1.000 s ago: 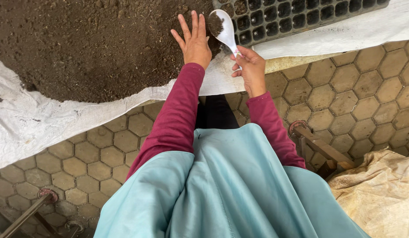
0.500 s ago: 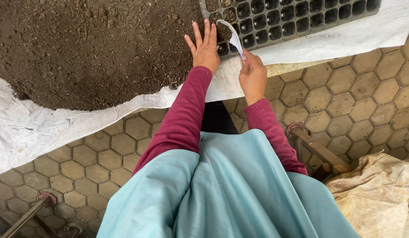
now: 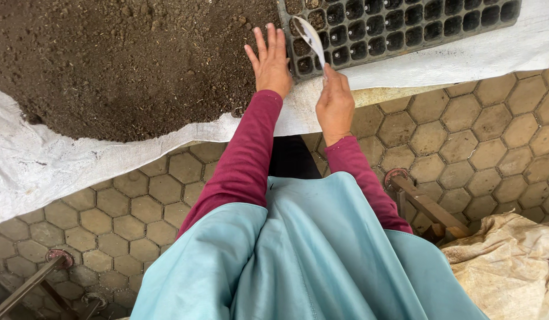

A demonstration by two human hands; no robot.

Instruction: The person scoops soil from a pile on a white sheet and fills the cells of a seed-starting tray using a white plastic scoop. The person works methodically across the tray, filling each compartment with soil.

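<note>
Currently, the head view shows both hands at the near left corner of a black seedling tray [image 3: 405, 26]. Compared with one second ago, the tray sits lower and more fully in frame, and the left hand [image 3: 270, 62] has moved from the soil edge to a position just beside the tray's left rim. The white scoop [image 3: 310, 37] has gone from held upright above the tray to tilted with its blade over the corner cells. This indicates that the work has shifted from the soil pile to the tray cells.

Left hand: flat, fingers spread, palm down on the dark soil pile [image 3: 126, 65]. It holds nothing.

Right hand [image 3: 335, 104]: closed around the lower end of the scoop, with the fingers fully wrapped. The scoop projects up and to the left from the fist, and its tip lies above the tray's corner cells. Whether the tip touches a cell cannot be determined.

Tray condition: a rectangular grid of small square cells, mostly dark and empty-looking; a few cells at the upper left appear to contain soil. The tray rests on a white woven sheet [image 3: 440, 59], which also carries the soil pile. Hexagonal paving [image 3: 464, 130] lies below.
</note>
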